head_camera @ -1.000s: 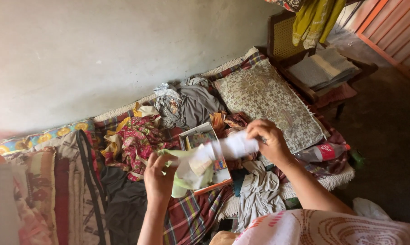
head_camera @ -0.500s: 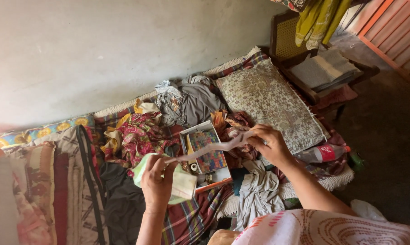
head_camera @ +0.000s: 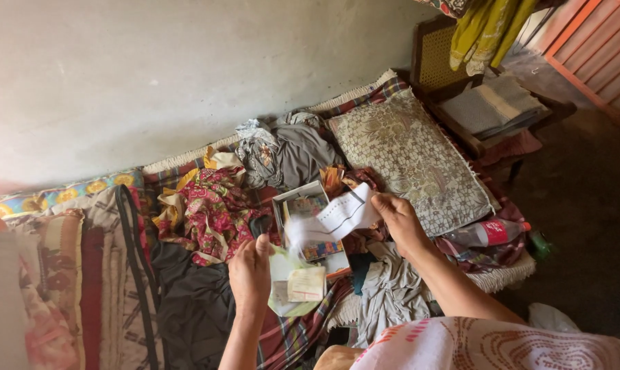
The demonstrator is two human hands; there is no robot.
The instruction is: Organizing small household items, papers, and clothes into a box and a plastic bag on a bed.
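My left hand (head_camera: 250,274) grips a pale green piece of cloth (head_camera: 290,284) with a small cream patch on it, low over the bed. My right hand (head_camera: 397,218) pinches the end of a white strip of cloth (head_camera: 334,218) with dotted lines, which stretches from the green piece up to the right. Under the strip lies an open box (head_camera: 308,220) with a colourful checked card and small sewing items inside.
Crumpled clothes cover the plaid bed sheet (head_camera: 289,329): a pink floral piece (head_camera: 210,209), grey garments (head_camera: 289,154) and a pale one (head_camera: 388,288). A patterned pillow (head_camera: 409,157) and a plastic bottle (head_camera: 488,231) lie right. A wooden chair (head_camera: 481,103) with folded cloth stands beyond.
The white strip went from bunched, to pulled taut, to now spread wider and flat-facing. My left hand has dropped lower and right with the green cloth.
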